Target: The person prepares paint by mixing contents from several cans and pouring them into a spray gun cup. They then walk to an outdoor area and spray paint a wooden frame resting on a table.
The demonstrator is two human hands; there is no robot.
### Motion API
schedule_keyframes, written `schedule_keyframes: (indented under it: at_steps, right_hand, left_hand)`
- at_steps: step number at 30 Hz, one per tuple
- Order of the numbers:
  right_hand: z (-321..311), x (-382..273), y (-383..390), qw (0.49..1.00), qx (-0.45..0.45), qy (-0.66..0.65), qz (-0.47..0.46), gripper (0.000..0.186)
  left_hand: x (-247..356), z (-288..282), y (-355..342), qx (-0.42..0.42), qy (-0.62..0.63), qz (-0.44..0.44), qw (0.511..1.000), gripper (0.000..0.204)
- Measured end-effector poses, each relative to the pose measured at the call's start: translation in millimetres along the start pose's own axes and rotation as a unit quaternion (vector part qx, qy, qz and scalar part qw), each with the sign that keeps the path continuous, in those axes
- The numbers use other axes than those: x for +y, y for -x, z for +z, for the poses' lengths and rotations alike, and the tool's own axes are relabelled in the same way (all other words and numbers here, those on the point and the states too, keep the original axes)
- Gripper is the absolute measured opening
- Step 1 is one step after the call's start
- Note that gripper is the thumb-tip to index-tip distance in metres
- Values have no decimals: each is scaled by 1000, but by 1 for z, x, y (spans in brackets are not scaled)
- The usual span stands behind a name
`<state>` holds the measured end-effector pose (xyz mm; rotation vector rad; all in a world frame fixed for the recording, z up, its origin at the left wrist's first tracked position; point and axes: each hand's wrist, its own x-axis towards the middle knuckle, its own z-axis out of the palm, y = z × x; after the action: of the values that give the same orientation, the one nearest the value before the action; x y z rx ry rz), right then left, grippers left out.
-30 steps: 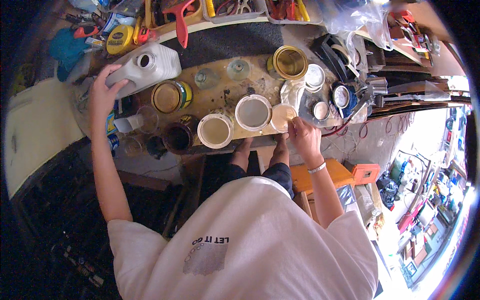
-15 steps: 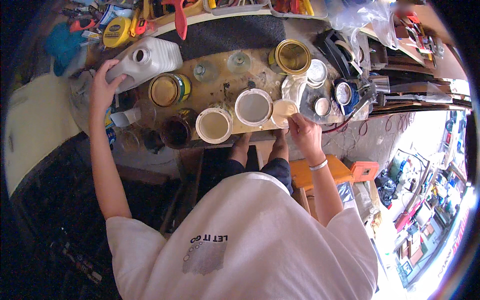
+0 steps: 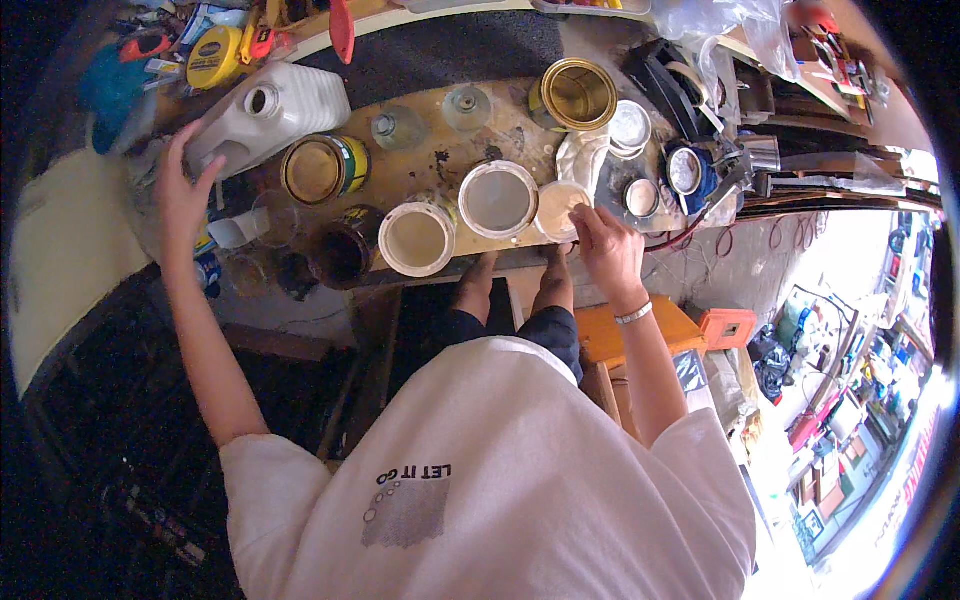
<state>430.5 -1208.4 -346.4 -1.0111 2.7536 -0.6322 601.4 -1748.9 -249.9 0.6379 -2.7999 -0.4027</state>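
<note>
- Left hand: at the left end of a jug, far left corner of the tabletop. Thumb and fingers spread around that end; firm grip or light contact, cannot tell.
- Jug: grey-white plastic, boxy, ribbed side, round mouth uncapped.
- Right hand: over a cup at the near edge, right of middle. Fingers drawn together in a pinch; cannot tell what, if anything, lies between them. Metallic-looking band at the wrist.
- Cup: round, pale cream, smooth contents.
- Left of cup, along the near edge: grey tub, round-rimmed, flat matte fill; then cream tub, rim smeared; then dark can, interior in shadow.
- Label can: beside the jug, tan top.
- Two clear, round jars toward the far edge.
- Gold tin: far edge, right of middle, shiny metal wall. Pale cloth, creased, between it and the cup.
- Tabletop: worn, dark blotches; black, rough-textured mat along its far edge.
</note>
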Motion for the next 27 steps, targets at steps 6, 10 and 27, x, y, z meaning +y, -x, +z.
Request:
schedule_keyframes:
  at_steps: [6,10,27]
  right_hand:
    - [0,3,1,1000,-1,4,4,11]
    - [-1,8,4,999,-43,-30,9,11]
    - [-5,32,-13,993,-66,-4,-98,13]
  left_hand:
    - [121,-6,90,214,60,-1,975,29]
    - [216,47,161,98,254,80,959,14]
    - [414,347,194,100,467,-327,815,87]
